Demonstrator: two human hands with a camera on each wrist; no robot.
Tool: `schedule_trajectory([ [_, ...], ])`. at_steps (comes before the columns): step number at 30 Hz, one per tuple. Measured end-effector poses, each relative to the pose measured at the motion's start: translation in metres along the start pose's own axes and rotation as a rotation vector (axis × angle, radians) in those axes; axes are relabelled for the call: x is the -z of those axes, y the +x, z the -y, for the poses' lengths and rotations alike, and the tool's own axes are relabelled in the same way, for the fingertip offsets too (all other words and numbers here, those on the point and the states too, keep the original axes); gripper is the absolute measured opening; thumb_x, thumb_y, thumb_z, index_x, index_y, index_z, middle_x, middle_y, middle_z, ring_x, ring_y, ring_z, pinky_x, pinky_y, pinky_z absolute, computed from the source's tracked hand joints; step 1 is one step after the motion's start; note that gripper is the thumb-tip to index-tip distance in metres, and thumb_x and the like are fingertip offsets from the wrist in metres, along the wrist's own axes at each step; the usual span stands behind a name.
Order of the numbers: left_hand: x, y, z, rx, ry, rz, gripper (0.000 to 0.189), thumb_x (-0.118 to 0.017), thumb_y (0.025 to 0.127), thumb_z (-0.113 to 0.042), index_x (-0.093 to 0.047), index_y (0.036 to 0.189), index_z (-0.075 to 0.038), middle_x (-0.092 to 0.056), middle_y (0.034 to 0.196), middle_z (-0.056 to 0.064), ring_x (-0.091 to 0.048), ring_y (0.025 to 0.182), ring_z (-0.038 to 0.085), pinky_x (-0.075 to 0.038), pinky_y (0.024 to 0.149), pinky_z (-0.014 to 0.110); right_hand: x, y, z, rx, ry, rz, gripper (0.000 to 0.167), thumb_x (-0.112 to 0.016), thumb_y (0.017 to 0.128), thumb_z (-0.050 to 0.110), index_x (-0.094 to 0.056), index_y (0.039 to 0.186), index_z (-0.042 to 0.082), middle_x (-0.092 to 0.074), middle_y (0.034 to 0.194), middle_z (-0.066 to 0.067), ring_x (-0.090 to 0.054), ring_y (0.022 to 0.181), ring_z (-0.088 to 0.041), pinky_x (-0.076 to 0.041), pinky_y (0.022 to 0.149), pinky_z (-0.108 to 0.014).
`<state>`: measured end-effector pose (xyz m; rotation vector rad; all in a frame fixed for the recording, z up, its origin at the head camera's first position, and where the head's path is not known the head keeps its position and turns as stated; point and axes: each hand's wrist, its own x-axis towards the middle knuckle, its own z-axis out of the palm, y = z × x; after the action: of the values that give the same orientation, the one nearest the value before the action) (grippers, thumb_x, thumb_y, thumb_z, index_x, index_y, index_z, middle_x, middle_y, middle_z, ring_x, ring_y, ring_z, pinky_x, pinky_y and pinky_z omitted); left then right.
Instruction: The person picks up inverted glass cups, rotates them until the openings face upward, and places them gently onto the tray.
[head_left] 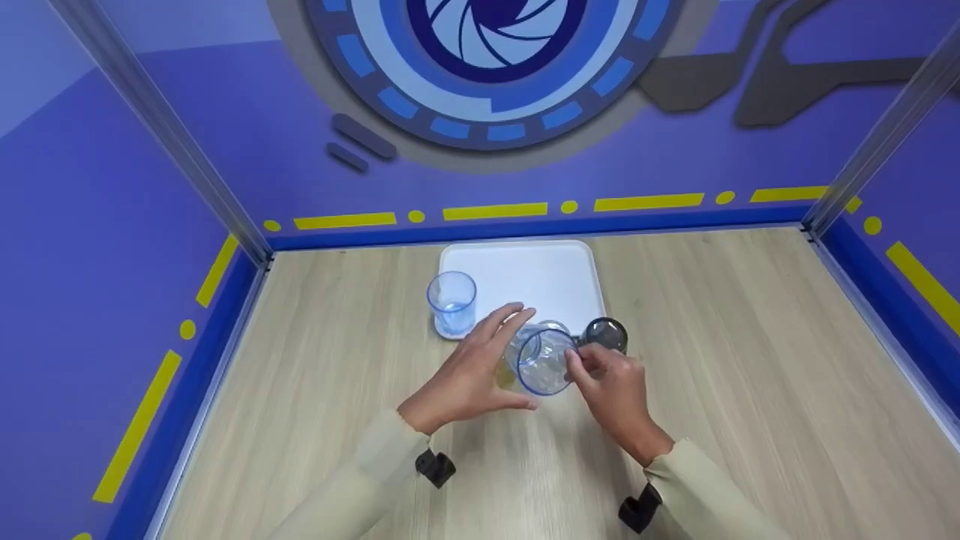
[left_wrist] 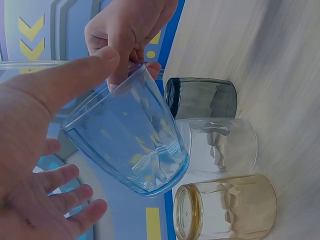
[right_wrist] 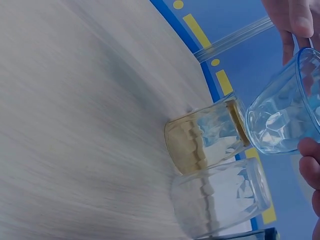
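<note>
A light-blue see-through cup [head_left: 546, 373] is held above the table, its opening tipped toward the head camera. My right hand [head_left: 615, 386] pinches its rim between thumb and fingers. On the other side of the cup my left hand [head_left: 474, 367] is spread, thumb and fingers apart; whether it touches the cup I cannot tell. Below the held cup stand an amber cup [left_wrist: 237, 207], a clear cup [left_wrist: 227, 147] and a dark grey cup [left_wrist: 210, 97] in a row, bases up. In the head view the held cup and left hand mostly hide the amber and clear ones.
A white tray [head_left: 534, 274] lies on the wooden table [head_left: 360, 322] near the back wall. Another blue cup [head_left: 453, 307] stands upright at its front left corner. Blue printed panels [head_left: 420, 180] close off the back and both sides.
</note>
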<state>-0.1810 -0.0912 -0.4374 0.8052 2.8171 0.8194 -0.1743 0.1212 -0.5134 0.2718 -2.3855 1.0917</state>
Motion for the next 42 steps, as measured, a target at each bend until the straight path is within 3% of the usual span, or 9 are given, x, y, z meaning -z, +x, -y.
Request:
schedule_trajectory([
  [17, -0.004, 0.003, -0.002, -0.026, 0.054, -0.051, 0.103, -0.085, 0.069, -0.042, -0.024, 0.152, -0.029, -0.03, 0.155, -0.003, -0.032, 0.142, 0.02, -0.039, 0.111, 0.046, -0.003, 0.007, 0.007, -0.008, -0.005, -0.015, 0.014, -0.072, 0.085, 0.013, -0.069, 0.073, 0.008, -0.069, 0.063, 0.0, -0.063, 0.055, -0.004, -0.051, 0.051, -0.018],
  [25, -0.006, 0.004, -0.003, -0.051, 0.068, -0.078, 0.102, -0.087, 0.068, -0.04, -0.029, 0.151, -0.024, -0.035, 0.152, -0.001, -0.037, 0.139, 0.018, -0.041, 0.11, 0.041, -0.005, 0.008, 0.007, 0.042, -0.033, -0.048, 0.015, -0.073, 0.084, 0.012, -0.068, 0.071, 0.008, -0.066, 0.06, 0.001, -0.059, 0.052, -0.002, -0.046, 0.048, -0.014],
  [42, -0.011, 0.005, -0.008, -0.089, 0.272, -0.108, 0.101, -0.084, 0.068, -0.049, -0.033, 0.149, -0.02, -0.039, 0.149, 0.001, -0.038, 0.135, 0.019, -0.038, 0.111, 0.039, -0.01, 0.01, 0.013, 0.064, -0.088, -0.058, 0.015, -0.073, 0.083, 0.013, -0.068, 0.069, 0.008, -0.061, 0.057, 0.002, -0.046, 0.053, -0.004, -0.042, 0.047, -0.019],
])
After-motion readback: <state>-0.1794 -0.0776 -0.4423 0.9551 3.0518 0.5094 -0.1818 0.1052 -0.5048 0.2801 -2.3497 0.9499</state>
